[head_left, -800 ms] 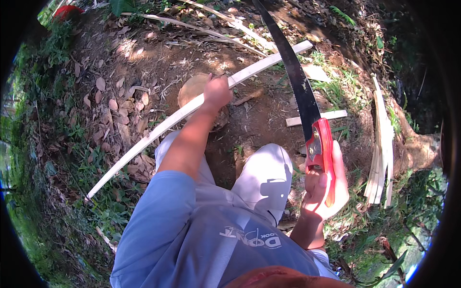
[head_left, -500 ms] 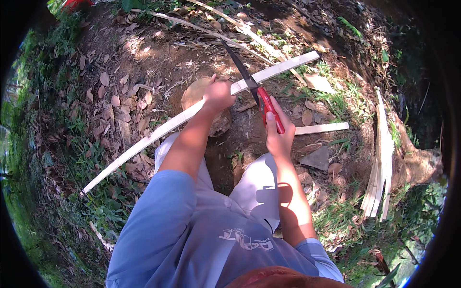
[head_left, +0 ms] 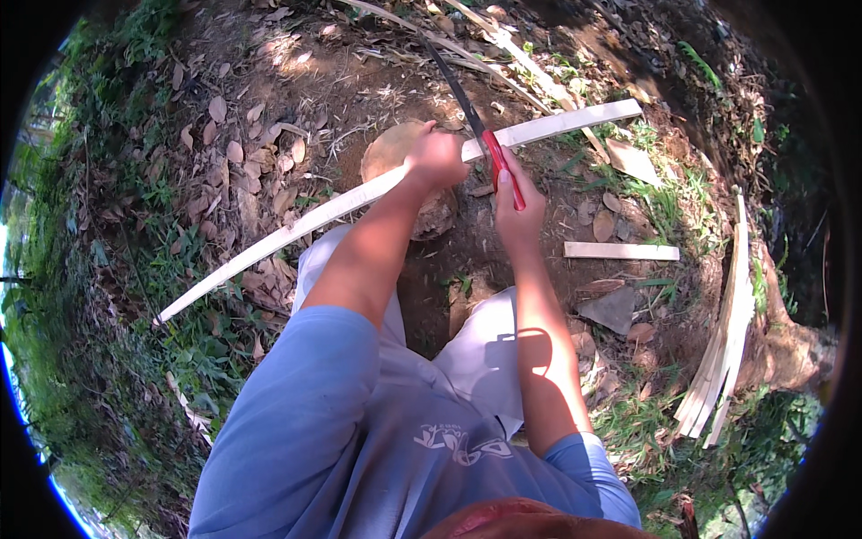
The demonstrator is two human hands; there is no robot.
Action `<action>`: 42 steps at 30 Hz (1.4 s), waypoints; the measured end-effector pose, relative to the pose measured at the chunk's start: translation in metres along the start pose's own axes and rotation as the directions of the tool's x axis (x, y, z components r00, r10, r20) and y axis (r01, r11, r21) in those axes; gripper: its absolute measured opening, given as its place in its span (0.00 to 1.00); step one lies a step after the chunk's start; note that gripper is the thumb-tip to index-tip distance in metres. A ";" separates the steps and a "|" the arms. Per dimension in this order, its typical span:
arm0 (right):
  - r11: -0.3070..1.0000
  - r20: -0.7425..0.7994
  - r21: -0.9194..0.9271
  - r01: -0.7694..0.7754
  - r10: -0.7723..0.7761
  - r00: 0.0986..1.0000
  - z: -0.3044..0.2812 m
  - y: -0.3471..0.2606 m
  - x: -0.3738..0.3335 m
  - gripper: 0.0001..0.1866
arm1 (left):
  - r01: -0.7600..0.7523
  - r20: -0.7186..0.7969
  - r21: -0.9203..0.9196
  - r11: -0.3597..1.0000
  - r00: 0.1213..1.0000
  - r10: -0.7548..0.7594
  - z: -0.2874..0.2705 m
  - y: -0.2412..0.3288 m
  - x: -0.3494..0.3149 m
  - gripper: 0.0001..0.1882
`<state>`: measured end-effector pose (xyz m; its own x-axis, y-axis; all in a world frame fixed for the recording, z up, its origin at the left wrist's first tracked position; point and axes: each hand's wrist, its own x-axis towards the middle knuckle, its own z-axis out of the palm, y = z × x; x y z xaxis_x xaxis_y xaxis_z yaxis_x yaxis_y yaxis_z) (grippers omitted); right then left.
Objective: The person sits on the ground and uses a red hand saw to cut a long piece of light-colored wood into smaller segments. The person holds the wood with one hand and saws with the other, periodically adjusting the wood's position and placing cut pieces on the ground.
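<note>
A long pale wooden strip (head_left: 310, 225) lies slantwise across the top of a cut log (head_left: 384, 151). My left hand (head_left: 438, 162) is closed around the strip and presses it on the log. In my right hand (head_left: 521, 205) is the red handle of a hand saw (head_left: 458, 88), its dark blade pointing away from me. The saw crosses the strip just right of my left hand, close to where handle and blade meet. Whether the teeth have cut into the wood cannot be made out.
A short pale wooden piece (head_left: 621, 251) lies on the ground to the right, near a flat grey stone (head_left: 611, 310). Farther right rests a bundle of thin strips (head_left: 723, 332). More long strips (head_left: 530, 67) lie beyond the log. Dry leaves (head_left: 235, 151) cover the soil.
My right hand has pushed the saw forward, away from me, so the handle now sits at the strip. My left hand keeps its hold. The whole view has shifted slightly.
</note>
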<state>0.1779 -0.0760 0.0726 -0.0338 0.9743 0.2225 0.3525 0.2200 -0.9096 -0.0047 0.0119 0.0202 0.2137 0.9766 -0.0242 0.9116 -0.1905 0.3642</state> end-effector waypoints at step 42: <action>0.921 0.040 -0.358 -0.151 0.177 0.983 -0.157 -0.108 -0.217 0.23 | -0.009 -0.014 0.031 0.999 1.000 0.009 -0.007 0.013 -0.006 0.14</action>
<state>0.2944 -0.3187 0.1781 -0.0084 0.9990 0.0436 0.6646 0.0381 -0.7462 0.0033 0.0046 0.0319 0.2173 0.9761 -0.0077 0.9200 -0.2021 0.3357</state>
